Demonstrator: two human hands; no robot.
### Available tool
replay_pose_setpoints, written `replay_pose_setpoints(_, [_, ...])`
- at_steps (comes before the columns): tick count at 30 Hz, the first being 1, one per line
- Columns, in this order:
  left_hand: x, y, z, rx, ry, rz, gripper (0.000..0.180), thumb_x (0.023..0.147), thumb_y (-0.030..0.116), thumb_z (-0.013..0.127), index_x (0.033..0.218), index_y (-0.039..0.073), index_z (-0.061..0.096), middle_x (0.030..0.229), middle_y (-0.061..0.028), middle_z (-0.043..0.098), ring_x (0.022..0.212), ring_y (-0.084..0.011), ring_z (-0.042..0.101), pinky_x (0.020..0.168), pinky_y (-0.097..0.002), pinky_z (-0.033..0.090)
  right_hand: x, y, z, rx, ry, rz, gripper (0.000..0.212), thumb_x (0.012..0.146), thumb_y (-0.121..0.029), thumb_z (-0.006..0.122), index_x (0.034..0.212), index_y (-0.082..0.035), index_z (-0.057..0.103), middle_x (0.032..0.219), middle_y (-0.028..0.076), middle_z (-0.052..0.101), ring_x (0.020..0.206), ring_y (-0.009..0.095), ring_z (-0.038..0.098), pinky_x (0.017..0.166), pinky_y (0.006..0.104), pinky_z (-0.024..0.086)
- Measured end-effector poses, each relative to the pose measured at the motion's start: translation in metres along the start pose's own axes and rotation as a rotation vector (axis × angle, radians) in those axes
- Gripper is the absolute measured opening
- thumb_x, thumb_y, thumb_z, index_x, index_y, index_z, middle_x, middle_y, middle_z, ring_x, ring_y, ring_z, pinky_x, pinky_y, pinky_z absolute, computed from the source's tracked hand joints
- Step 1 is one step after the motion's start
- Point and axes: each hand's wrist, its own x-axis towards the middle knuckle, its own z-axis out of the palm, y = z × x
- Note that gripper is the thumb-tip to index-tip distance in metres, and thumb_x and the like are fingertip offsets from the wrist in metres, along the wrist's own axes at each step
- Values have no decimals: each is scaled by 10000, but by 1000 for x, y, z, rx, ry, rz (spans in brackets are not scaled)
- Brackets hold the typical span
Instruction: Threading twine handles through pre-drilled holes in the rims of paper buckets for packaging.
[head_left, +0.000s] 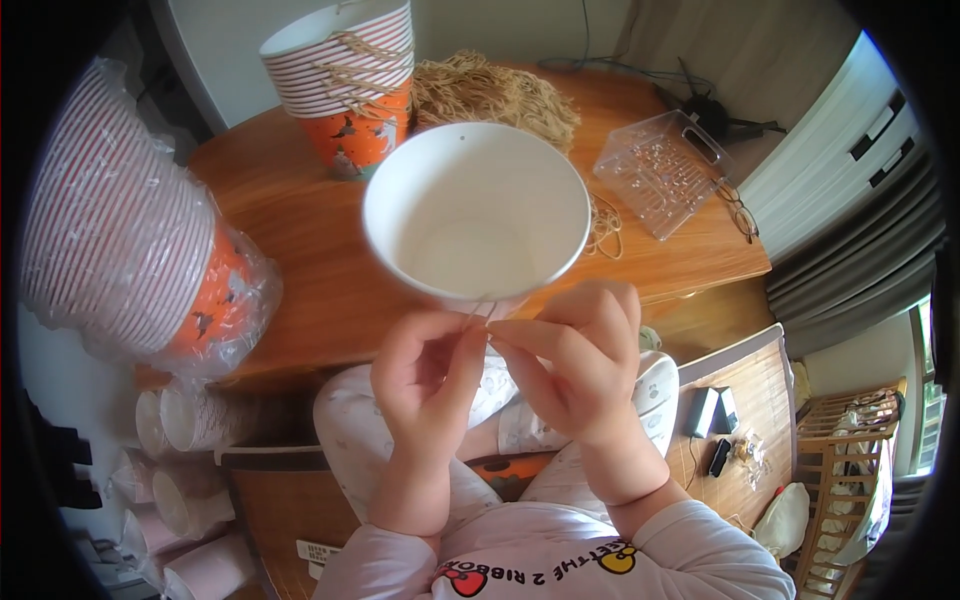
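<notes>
A large white paper bucket [476, 215] stands at the near side of the wooden table, its open mouth turned toward me. One small hole shows near its far rim. Just below its near rim, both of my hands meet at a thin, light cord [484, 308]. My left hand [425, 375] is closed, thumb and index finger pinching the cord. My right hand [580, 365] pinches it from the other side, its fingers curled. Fingertips of both hands nearly touch and hide most of the cord. How it joins the bucket cannot be made out.
Behind stand nested orange-and-white buckets [345, 95] with cords, beside a tan cord pile [490, 95]. Loose cord [604, 230], a clear plastic tray of small pieces [660, 170] and glasses [738, 208] lie at right. A plastic-wrapped bucket stack [130, 230] fills the left.
</notes>
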Motion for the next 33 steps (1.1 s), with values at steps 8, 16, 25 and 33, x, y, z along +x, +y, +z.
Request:
replay_pose_setpoints(8, [7,-4,-10,377,139,404,144,788,-56,731,900,14,676,763,-30,640,577,-60,528,492,-197,377,21,-5,12,-130,-10,-177,235,690,-180,756,920,-185,712,911,-47,581,886,170,541,790,330,372])
replay_pose_setpoints(16, [5,3,-21,374,26,389,137,833,-99,644,930,-6,618,843,-30,623,669,-31,530,564,-165,382,39,-8,15,-75,-170,-219,276,688,-177,765,955,-177,698,978,-40,618,949,182,552,843,336,370])
replay_pose_setpoints(25, [7,5,-26,0,16,103,92,897,-61,630,956,1,595,843,0,602,714,-24,547,614,-154,420,25,-12,22,102,-5,-169,361,651,-61,825,982,-137,702,913,-48,717,849,185,608,776,315,416])
replay_pose_setpoints(33, [4,5,-34,143,-37,192,100,885,-67,625,965,-17,591,859,-14,591,701,-33,554,602,-159,422,32,-15,21,72,-127,-156,401,658,-69,832,1030,-139,698,967,-65,725,937,177,603,833,321,386])
